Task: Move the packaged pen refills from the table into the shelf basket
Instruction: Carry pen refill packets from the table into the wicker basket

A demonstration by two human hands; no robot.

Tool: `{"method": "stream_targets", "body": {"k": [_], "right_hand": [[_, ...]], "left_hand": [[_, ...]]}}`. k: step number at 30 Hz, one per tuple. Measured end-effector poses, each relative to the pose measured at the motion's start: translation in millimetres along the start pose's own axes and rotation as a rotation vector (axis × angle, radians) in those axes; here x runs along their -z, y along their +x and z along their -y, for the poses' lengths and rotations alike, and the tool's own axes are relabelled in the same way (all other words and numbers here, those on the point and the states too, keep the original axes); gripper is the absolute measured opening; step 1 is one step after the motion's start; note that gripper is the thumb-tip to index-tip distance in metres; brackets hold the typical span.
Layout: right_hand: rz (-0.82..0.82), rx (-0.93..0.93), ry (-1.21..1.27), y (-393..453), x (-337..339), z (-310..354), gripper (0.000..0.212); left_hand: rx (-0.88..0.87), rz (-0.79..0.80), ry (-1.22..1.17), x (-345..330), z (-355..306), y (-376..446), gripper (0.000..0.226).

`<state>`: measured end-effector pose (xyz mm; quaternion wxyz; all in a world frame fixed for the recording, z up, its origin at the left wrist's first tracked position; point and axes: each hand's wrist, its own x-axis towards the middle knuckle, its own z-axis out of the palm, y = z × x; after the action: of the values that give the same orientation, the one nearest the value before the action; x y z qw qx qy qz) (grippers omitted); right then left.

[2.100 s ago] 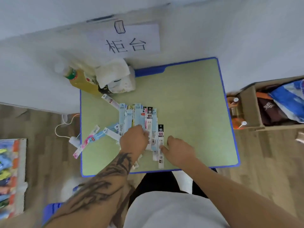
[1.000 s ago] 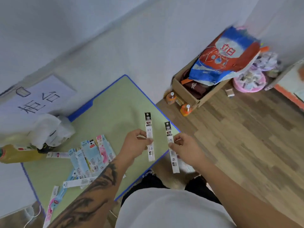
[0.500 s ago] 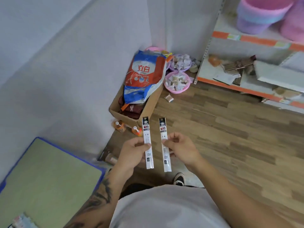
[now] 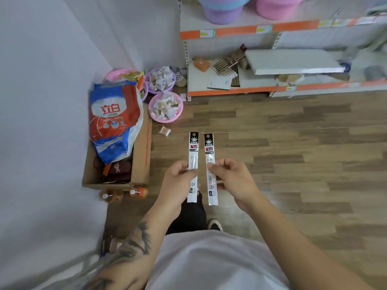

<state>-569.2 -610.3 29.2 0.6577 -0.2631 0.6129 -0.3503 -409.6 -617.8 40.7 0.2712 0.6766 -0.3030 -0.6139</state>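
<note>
I hold two long white refill packs with black tops, upright over the wooden floor. My left hand [image 4: 178,181] pinches the left refill pack [image 4: 193,151] near its middle. My right hand [image 4: 234,181] pinches the right refill pack [image 4: 209,151] the same way. The two packs hang side by side, a small gap apart. On the top shelf of the white-and-orange shelving [image 4: 230,30] stand a purple basket [image 4: 222,9] and a pink basket [image 4: 278,7]. The table is out of view.
A cardboard box [image 4: 140,155] with a blue-and-red bag [image 4: 113,118] stands by the left wall. Pink and purple bowls [image 4: 165,107] of small wrapped items sit on the floor near the shelf corner. Two orange bottles [image 4: 125,194] lie beside the box. Lower shelf holds clutter [image 4: 226,65].
I lifted one refill pack in each hand off the table pile and turned right; the view swung from the table to the shelving, which is now closer.
</note>
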Motion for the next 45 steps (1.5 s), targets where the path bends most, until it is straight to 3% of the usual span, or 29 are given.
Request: {"method": "stream_targets", "body": {"k": [7,19,24,31,34,38,41,45], "right_hand": [[-0.192,0.04,-0.036,74.7,7.7,87.0,0.019],[-0.257,0.169,-0.05,186.4,-49.1,237.8,0.021],[-0.18,0.209,0.058,213.9,-49.4,280.4,0.011],[-0.007,0.316,0.231,262.8,-40.4,359.1,0.006],[0.048,0.416,0.215,288.2,-34.8,407.7,0.012],[0.118,0.54,0.204,313.8,-22.6,482.2,0.017],[0.17,0.643,0.197,327.3,-8.5,532.4,0.015],[0.215,0.772,0.169,342.0,7.1,586.5,0.03]], "left_hand": [[-0.06,0.085,-0.067,-10.1,-94.7,95.1,0.007],[-0.233,0.192,-0.062,9.4,-232.1,217.7,0.007],[-0.365,0.264,-0.08,3.5,-272.9,247.8,0.013],[-0.472,0.367,-0.31,-16.6,-350.4,273.0,0.02],[-0.574,0.343,-0.357,-32.9,-398.0,287.1,0.014],[-0.704,0.252,-0.311,-51.1,-471.3,304.9,0.026],[-0.769,0.244,-0.266,-64.7,-524.7,311.5,0.032],[-0.887,0.286,-0.244,-77.4,-584.2,320.7,0.024]]}}
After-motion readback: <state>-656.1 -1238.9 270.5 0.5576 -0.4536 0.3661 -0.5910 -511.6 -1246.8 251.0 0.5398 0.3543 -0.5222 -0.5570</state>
